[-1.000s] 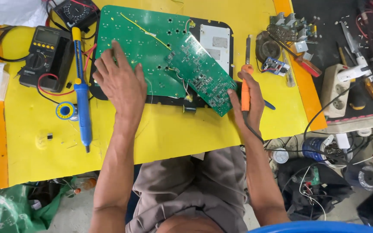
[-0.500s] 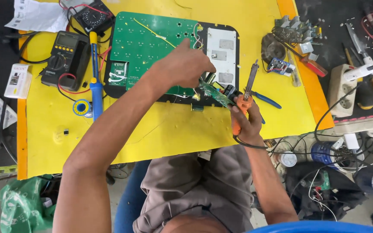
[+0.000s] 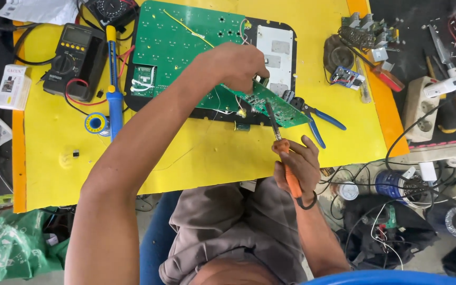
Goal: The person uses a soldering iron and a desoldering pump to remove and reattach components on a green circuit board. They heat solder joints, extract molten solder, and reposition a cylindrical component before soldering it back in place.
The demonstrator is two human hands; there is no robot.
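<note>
Gripping an orange-handled soldering iron (image 3: 283,158), right hand (image 3: 297,161) fully closed.

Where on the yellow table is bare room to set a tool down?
Bare yellow shows along the table's near edge, left of the left forearm and below the solder reel. It is crowded around the circuit board, multimeter and pliers.

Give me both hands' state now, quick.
Left hand: closed, gripping the small green circuit board and holding it tilted.
Right hand: closed on an orange-handled screwdriver, tip at that board.
</note>
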